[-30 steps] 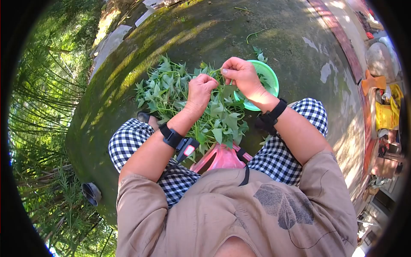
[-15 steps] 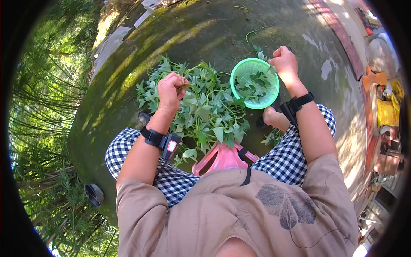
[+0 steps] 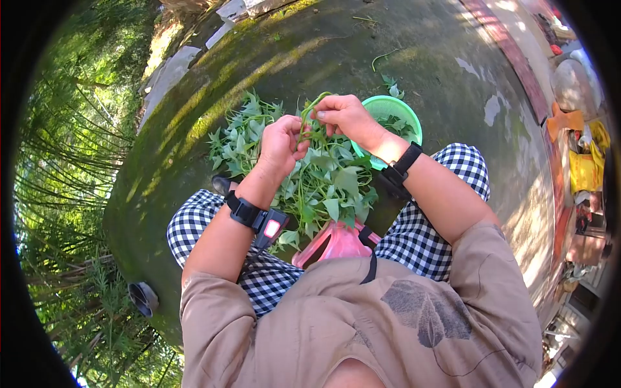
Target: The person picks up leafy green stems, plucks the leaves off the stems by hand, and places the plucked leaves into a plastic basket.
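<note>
My left hand (image 3: 279,143) is closed on a green leafy stem (image 3: 306,118) above the leaf pile. The fingers of my right hand (image 3: 354,121) pinch the upper part of the same stem, close beside the left. Below both hands spreads a heap of leafy green vines (image 3: 323,187), with long stems and pointed leaves. A light green mesh basket (image 3: 418,123) stands to the right of the heap. Picked leaves (image 3: 404,127) lie inside it, and my right hand and wrist cover part of its near left side.
A pink plastic stool (image 3: 339,243) shows between my knees. Loose leaves (image 3: 392,87) and a bare stem (image 3: 383,58) lie on the concrete (image 3: 446,84) beyond the basket. Dense plants (image 3: 77,129) line the left, with a grey pot-like object (image 3: 142,299). Yellow bags (image 3: 585,168) sit far right.
My right hand has moved left from the basket's far right rim to the stem at my left hand. My left hand has shifted slightly right, and leaves now lie beyond the basket where the right hand was.
</note>
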`<state>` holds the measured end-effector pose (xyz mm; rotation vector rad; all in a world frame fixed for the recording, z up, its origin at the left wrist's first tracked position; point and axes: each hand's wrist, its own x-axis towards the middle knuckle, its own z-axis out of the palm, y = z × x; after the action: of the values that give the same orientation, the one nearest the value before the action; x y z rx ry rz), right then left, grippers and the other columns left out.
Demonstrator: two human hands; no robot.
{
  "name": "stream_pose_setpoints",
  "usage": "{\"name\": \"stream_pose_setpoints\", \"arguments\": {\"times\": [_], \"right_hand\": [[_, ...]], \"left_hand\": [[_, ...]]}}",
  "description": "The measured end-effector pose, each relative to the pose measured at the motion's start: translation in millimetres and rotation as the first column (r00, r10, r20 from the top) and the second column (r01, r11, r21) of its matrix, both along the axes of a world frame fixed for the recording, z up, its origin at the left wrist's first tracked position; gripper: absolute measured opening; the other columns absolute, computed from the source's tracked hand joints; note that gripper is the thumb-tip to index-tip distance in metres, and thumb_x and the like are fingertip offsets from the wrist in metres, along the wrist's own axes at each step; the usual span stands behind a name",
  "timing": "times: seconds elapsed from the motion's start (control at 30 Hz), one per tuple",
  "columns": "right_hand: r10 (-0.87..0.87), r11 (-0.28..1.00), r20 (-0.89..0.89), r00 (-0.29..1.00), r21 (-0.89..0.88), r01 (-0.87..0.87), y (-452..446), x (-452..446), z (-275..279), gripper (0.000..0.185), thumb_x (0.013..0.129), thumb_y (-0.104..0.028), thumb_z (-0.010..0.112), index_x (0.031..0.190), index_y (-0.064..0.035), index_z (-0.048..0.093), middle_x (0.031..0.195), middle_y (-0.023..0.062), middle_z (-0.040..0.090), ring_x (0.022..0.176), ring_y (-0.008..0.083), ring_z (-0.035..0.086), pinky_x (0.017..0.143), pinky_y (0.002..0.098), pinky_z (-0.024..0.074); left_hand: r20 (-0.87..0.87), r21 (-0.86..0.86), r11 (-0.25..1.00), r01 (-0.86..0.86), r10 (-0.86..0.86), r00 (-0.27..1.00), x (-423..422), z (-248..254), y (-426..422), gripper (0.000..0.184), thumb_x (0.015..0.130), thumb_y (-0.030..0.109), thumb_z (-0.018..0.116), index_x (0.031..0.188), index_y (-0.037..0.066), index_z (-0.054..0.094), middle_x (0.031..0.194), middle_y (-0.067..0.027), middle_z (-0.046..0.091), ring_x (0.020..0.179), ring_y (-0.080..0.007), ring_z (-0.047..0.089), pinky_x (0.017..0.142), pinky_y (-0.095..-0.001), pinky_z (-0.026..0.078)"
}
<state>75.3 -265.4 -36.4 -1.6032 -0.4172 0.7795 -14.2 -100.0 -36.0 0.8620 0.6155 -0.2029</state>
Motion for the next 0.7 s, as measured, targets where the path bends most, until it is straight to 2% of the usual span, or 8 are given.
{"name": "stream_pose_setpoints", "arguments": {"times": [0.07,0.1,0.17,0.27,0.37,0.47,0.57,0.7], "right_hand": [[-0.01,0.998,0.088,0.996,-0.062,0.015,7.0,1.1,-6.1,0.016,0.086,-0.013,0.059,0.095,-0.0008,0.067,0.079,0.0032,0.065,0.065,0.0161,0.06,0.059,0.0312,0.0478],[0.001,0.987,0.311,0.95,-0.151,0.049,6.9,0.3,-7.6,0.017,0.086,-0.015,0.059,0.094,-0.0018,0.067,0.081,0.0069,0.066,0.068,0.0215,0.062,0.061,0.0355,0.0489],[0.087,0.942,0.696,0.713,-0.29,0.167,7.8,-0.4,-11.1,0.019,0.084,-0.02,0.058,0.091,-0.0037,0.067,0.085,0.0143,0.068,0.074,0.0321,0.066,0.067,0.044,0.0512],[0.149,0.889,0.683,0.715,-0.409,0.205,13.9,-6.2,-3.7,0.021,0.084,-0.023,0.055,0.086,-0.0047,0.065,0.092,0.0179,0.067,0.087,0.0388,0.063,0.075,0.0492,0.0493],[0.141,0.871,0.732,0.666,-0.411,0.268,18.3,-11.3,-2.7,0.02,0.083,-0.021,0.052,0.083,-0.0043,0.064,0.089,0.0181,0.067,0.086,0.0377,0.064,0.073,0.0491,0.0496],[-0.006,0.906,0.646,0.764,-0.32,0.278,21.4,-6.1,-12.1,0.02,0.08,-0.02,0.053,0.084,-0.0044,0.065,0.08,0.0172,0.066,0.079,0.0367,0.064,0.071,0.0466,0.0503],[-0.168,0.973,0.273,0.947,-0.109,0.204,16.7,1.4,-7.3,0.018,0.078,-0.017,0.054,0.081,-0.003,0.065,0.066,0.0117,0.062,0.06,0.028,0.061,0.057,0.0387,0.0487],[-0.256,0.957,-0.186,0.949,0.088,0.276,16.1,6.1,-1.9,0.015,0.077,-0.014,0.056,0.079,-0.0022,0.065,0.059,0.0033,0.054,0.048,0.0144,0.05,0.045,0.0279,0.0395]], "left_hand": [[0.035,0.167,0.986,-0.009,0.003,0.999,0.5,-2.6,1.6,0.009,0.084,0.01,0.055,0.089,0.004,0.059,0.072,-0.0058,0.057,0.051,-0.0154,0.049,0.041,-0.029,0.034],[0.052,0.258,0.966,-0.007,-0.006,0.999,2.0,-1.5,1.1,0.011,0.086,0.012,0.055,0.09,0.003,0.059,0.074,-0.0063,0.058,0.053,-0.0156,0.051,0.042,-0.0294,0.036],[0.088,0.355,0.935,-0.011,-0.022,0.996,1.7,1.2,1.9,0.016,0.09,0.019,0.061,0.09,0.003,0.064,0.071,-0.0036,0.059,0.054,-0.0133,0.056,0.043,-0.0272,0.039],[0.055,0.495,0.865,0.087,-0.132,0.99,3.0,7.1,0.3,0.015,0.09,0.018,0.064,0.087,0.004,0.064,0.068,-0.0019,0.059,0.049,-0.0116,0.054,0.042,-0.0241,0.038],[0.137,0.501,0.862,0.081,-0.171,0.976,2.0,0.0,-3.9,0.012,0.092,0.013,0.063,0.087,0.002,0.064,0.066,-0.001,0.058,0.047,-0.0098,0.053,0.042,-0.0225,0.04],[0.171,0.451,0.892,0.034,-0.123,0.977,1.6,2.6,-16.2,0.013,0.093,0.013,0.061,0.087,0.001,0.062,0.066,-0.001,0.056,0.049,-0.0089,0.052,0.044,-0.0229,0.042],[0.191,0.397,0.918,-0.005,-0.077,0.978,2.4,7.5,-22.6,0.014,0.094,0.014,0.06,0.089,0.002,0.061,0.07,-0.0014,0.057,0.05,-0.0093,0.053,0.044,-0.0232,0.043],[0.174,0.337,0.941,0.001,-0.063,0.983,4.2,7.9,-17.6,0.014,0.095,0.015,0.058,0.089,0.002,0.059,0.073,-0.0019,0.059,0.051,-0.0113,0.056,0.045,-0.0241,0.043]]}}
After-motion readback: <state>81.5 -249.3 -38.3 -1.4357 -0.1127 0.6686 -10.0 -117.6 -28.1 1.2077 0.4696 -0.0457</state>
